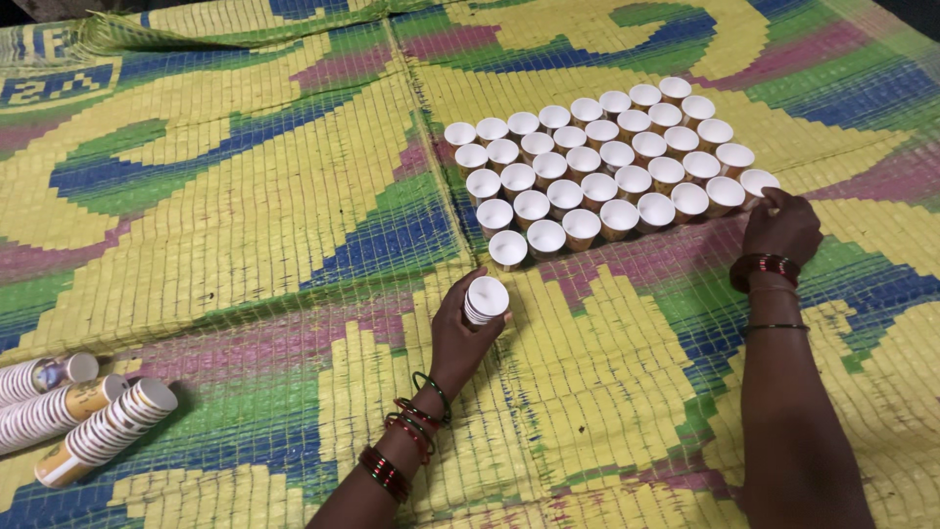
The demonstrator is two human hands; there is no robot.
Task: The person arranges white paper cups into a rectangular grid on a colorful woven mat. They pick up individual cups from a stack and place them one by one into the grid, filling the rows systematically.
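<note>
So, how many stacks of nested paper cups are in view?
4. Three lie side by side on the woven mat, lower left: far stack, middle stack, near stack. The left hand holds the fourth stack. More may lie outside the frame.

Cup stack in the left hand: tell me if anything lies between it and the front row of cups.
Nothing visible does. The left hand holds the cup stack just short of the front row; only bare mat lies between. The right hand touches the end cup, off to the side.
</note>
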